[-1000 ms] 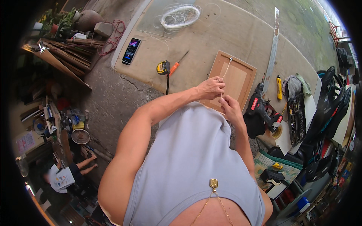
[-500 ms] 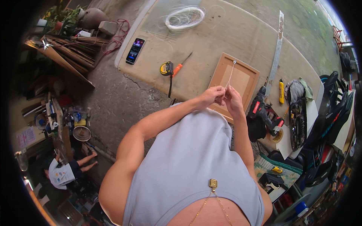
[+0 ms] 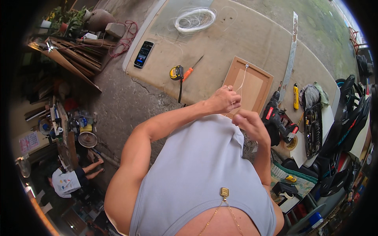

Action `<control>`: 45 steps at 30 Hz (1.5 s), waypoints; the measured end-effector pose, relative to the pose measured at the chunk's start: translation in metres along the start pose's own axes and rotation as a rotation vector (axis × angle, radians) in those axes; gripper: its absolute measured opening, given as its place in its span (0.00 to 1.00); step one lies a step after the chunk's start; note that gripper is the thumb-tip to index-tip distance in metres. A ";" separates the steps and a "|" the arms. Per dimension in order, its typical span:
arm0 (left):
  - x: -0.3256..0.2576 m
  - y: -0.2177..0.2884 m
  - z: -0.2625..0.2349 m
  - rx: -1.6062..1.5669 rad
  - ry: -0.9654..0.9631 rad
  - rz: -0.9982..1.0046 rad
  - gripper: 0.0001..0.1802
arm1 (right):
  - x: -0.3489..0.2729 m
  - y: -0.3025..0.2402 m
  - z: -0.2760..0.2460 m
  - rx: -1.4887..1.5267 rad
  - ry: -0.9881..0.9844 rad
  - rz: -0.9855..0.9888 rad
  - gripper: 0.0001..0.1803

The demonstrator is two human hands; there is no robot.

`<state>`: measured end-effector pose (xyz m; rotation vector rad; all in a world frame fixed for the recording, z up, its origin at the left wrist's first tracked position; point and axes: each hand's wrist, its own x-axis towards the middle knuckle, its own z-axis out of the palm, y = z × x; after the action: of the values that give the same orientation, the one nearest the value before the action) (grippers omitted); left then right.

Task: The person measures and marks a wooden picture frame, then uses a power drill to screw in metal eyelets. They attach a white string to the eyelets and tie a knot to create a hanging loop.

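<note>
A wooden frame point(image 3: 266, 83) lies on the table close to my body, its recessed inner panel facing up. A small metal eye point(image 3: 247, 65) is fixed on its far rail. White cord point(image 3: 243, 78) runs from that eye down to my left hand point(image 3: 225, 99), whose bent fingers are closed on it over the frame's left side. My right hand point(image 3: 252, 125) is at the frame's near edge, lower and apart from the left. Its thumb and fingers are pinched together; what they hold, if anything, is too small to make out.
Left of the frame lie a tape measure point(image 3: 176, 72), an orange screwdriver point(image 3: 189, 74) and a phone point(image 3: 143, 54). Coiled clear line point(image 3: 195, 19) is farther back. A cordless drill point(image 3: 275, 114), yellow utility knife point(image 3: 295, 96) and metal ruler point(image 3: 292, 55) lie right.
My hands were together over the frame; now the right has drawn back toward my body and away from the left. The left has turned, its knuckles upward, keeping hold of the cord.
</note>
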<state>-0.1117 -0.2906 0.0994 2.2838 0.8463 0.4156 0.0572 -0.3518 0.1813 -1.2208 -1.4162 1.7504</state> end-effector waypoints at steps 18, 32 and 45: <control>-0.034 0.014 -0.030 0.220 0.223 0.000 0.08 | 0.017 0.035 0.014 -0.087 0.410 0.067 0.16; -0.028 0.030 -0.037 -1.502 0.040 -0.727 0.11 | 0.036 0.041 -0.005 -0.351 0.120 0.163 0.21; -0.039 0.036 -0.064 0.340 0.056 0.172 0.08 | 0.012 -0.014 0.034 -0.362 0.098 -0.082 0.21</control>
<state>-0.1555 -0.3069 0.1679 2.6832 0.7992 0.4405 0.0203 -0.3518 0.1913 -1.3881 -1.7483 1.3984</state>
